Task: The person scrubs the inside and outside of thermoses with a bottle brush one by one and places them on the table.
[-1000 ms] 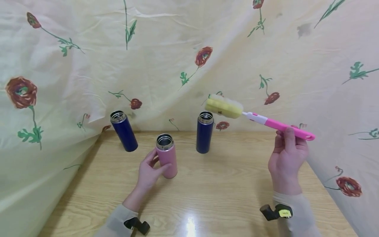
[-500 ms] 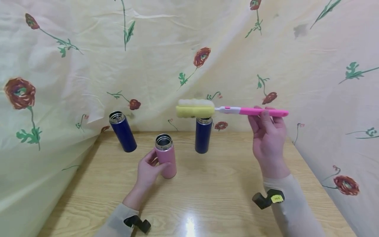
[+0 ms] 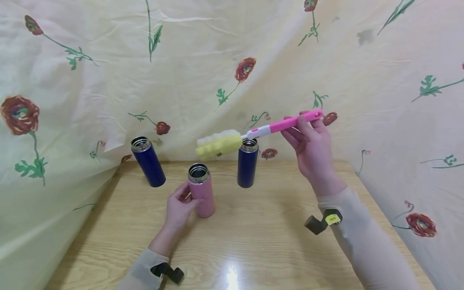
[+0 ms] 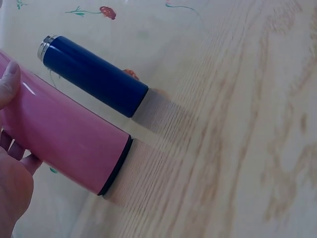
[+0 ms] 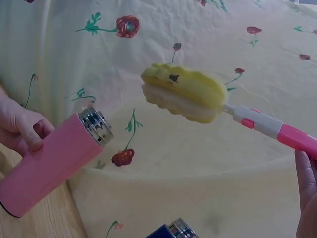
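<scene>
A pink thermos bottle (image 3: 204, 197) without a lid stands upright on the table, its steel mouth uncovered. My left hand (image 3: 180, 207) grips its left side, thumb across the front; in the left wrist view the pink thermos bottle (image 4: 74, 134) has its base on the wood. Raised above the table, my right hand (image 3: 314, 147) pinches the pink handle of a bottle brush (image 3: 219, 143). The brush's yellow and white sponge head hangs just above and behind the pink bottle's mouth, apart from it. In the right wrist view the sponge head (image 5: 183, 94) is in plain sight.
Two dark blue thermos bottles without lids stand farther back: one blue bottle (image 3: 148, 163) at the left, another blue bottle (image 3: 247, 165) behind the brush. A flowered cloth (image 3: 181, 80) hangs behind the wooden table (image 3: 264, 241) and along its sides.
My right hand has carried the brush leftward, and its sponge head has swung down from high right to near the pink bottle's mouth. My left hand keeps its grip on the bottle.
</scene>
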The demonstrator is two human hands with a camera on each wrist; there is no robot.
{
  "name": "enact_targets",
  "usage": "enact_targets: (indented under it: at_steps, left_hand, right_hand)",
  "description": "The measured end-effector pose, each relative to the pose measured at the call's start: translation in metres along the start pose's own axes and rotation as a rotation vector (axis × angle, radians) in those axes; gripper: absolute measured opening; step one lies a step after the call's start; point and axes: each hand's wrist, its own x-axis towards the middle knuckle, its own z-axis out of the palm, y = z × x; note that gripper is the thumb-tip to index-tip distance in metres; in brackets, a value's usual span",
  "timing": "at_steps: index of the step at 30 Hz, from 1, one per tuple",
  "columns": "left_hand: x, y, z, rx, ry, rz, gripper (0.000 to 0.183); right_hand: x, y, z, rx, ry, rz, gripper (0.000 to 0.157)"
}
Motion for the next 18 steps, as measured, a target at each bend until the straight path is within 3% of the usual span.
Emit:
enact_targets:
  at_steps: [4, 9, 18]
  left_hand:
    - [0.002, 0.001, 0.000, -0.025, 0.026, -0.025, 0.069]
    - [0.004, 0.004, 0.000, -0.058, 0.007, -0.008, 0.063]
    - [0.007, 0.007, -0.005, 0.022, -0.031, -0.021, 0.059]
  right_hand:
    - [0.008, 0.001, 0.005, -0.023, -0.019, 0.029, 0.027]
    - [0.015, 0.006, 0.015, -0.121, -0.040, 0.031, 0.027]
    - [0.024, 0.009, 0.038, -0.297, -0.060, -0.003, 0.029]
